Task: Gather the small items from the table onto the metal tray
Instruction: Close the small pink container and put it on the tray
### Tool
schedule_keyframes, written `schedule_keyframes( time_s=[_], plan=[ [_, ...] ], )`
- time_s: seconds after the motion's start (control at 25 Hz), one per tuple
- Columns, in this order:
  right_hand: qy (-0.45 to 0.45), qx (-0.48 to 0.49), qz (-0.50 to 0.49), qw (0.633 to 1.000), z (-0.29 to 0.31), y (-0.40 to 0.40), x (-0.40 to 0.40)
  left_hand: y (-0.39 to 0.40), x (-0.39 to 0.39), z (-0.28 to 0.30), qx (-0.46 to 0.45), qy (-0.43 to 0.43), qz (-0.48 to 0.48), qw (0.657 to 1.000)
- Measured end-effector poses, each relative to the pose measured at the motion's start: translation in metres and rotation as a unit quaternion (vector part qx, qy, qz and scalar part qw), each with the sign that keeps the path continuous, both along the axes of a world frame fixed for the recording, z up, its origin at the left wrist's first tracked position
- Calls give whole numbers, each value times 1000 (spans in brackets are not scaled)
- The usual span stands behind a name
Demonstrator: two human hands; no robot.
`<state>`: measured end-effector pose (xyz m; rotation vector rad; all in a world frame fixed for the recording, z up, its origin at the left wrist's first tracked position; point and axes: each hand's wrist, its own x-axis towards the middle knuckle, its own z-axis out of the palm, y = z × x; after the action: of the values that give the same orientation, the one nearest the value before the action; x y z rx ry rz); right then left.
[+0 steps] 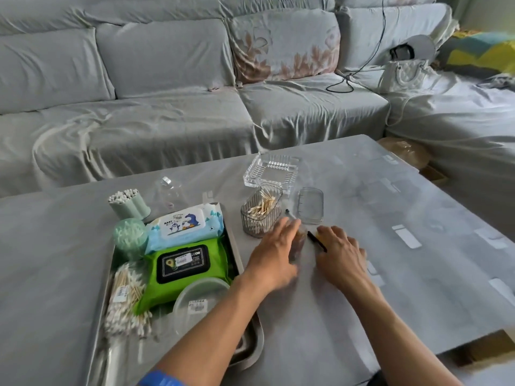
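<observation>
My left hand [274, 250], fingers together, crowded the open cotton-swab jar [260, 211]; my flat right hand [341, 253] could have flicked the black pen [316, 240].

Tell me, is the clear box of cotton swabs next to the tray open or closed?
Open. The swab box stands upright on the table with no cover on top, and its clear lid lies flat on the table beside it.

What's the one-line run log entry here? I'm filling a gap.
left hand: on small blurred item | right hand: by black stick | metal tray: holds wipes, swabs | phase: gathering
</observation>
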<state>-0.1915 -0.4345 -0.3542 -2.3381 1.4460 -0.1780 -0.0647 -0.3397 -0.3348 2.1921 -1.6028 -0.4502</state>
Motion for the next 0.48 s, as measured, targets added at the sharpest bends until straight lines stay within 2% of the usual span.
schedule_keyframes(
  time_s=[0.12, 0.28, 0.4, 0.48],
  plan=[
    [-13, -26, -24, 999, 0, -3, -2, -15, -1, 2, -63, 34, 38, 997],
    [-59, 1, -39, 998, 0, -8, -8, 0, -13, 2, -146, 61, 99, 983],
    [-59, 44, -30, 997, -1, -16, -15, 27, -21, 14, -201, 145, 147, 957],
    [-54, 59, -22, 997, -1, -13, -22, 56, -19, 28, -245, 218, 173, 929]
  ],
)
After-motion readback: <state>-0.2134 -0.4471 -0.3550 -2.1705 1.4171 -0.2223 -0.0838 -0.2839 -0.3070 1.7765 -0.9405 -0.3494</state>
